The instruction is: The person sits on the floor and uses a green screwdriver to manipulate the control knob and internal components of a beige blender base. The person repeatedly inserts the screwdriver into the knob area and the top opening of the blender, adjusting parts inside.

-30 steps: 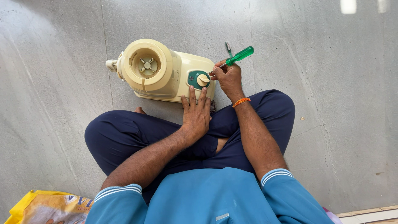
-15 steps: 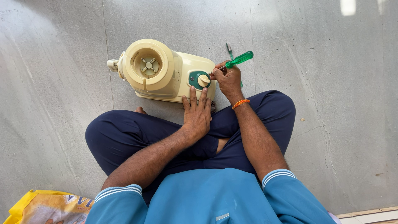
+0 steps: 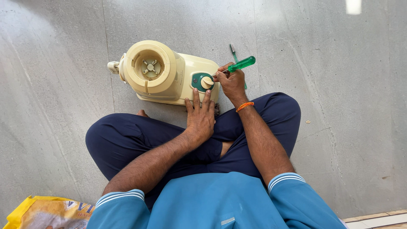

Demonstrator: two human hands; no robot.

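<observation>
Nearest, a yellow printed plastic sack [image 3: 46, 212] lies by the seated person's left side, on the grey stone floor [image 3: 347, 127]. Beyond the crossed legs in dark blue trousers, the left hand [image 3: 200, 116] rests flat and open, fingers spread, against the near side of the cream plastic mixer base [image 3: 163, 72], which lies on its side on the floor. Just past it, the right hand [image 3: 231, 80] grips a green-handled screwdriver [image 3: 239, 65], its tip at the round cream knob [image 3: 207, 82]; another green-handled tool [image 3: 233, 53] lies behind.

Yellow sack [image 3: 46, 212] lower left; grey floor [image 3: 347, 127].
</observation>
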